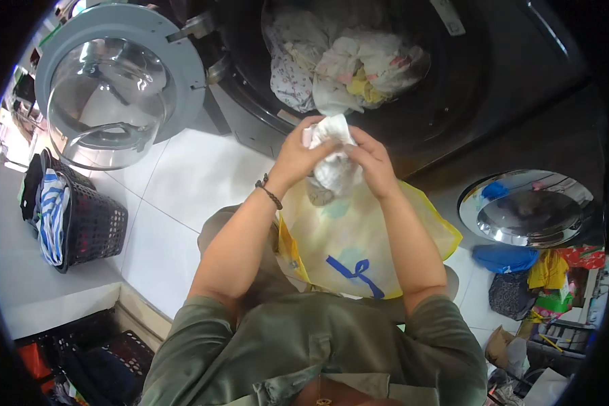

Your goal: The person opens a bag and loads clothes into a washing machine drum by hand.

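My left hand (298, 157) and my right hand (374, 164) meet in front of the machine's opening, both closed on a small crumpled white garment (335, 172). Its lower end looks greyish; the exact kind of garment is unclear. Just beyond my fingers, a heap of mixed laundry (365, 61), white, floral and yellow, sits in the dark opening of a front-loading washing machine (453, 88). Under my hands, a pale yellow translucent bag (386, 230) with a bright yellow edge spreads over my lap. A blue ribbon (350, 268) lies on its near side.
The machine's round glass door (118, 88) stands swung out to the left. Below it is a dark perforated basket (98, 223) holding striped cloth. A second round machine door (526, 208) is at the right, with colourful bags (548, 271) beneath. Another dark basket (125, 348) sits lower left.
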